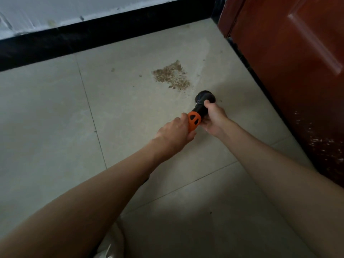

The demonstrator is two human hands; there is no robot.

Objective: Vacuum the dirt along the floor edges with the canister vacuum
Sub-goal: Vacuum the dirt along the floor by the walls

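Head view: left hand (174, 133) grips the orange collar (194, 121), right hand (214, 118) is wrapped round the black nozzle (203, 101). Dirt patch (172, 75) sits just beyond the nozzle tip, up-left of both grips. Suggest keeping the mouth low and sweeping slowly toward the black skirting (93, 38).

1. The nozzle (204, 98) I hold is black, with a bright orange collar (193, 121) marked by dark oval slots.
2. The dirt (172, 75) is a speckled brown patch of crumbs.
3. The floor (55, 112) is pale grey-beige tile with thin dark grout lines.
4. The skirting (93, 37) is glossy black; the wall (46, 10) above it is whitish and smudged.
5. The door (297, 62) is reddish-brown, flecked with white specks low down.
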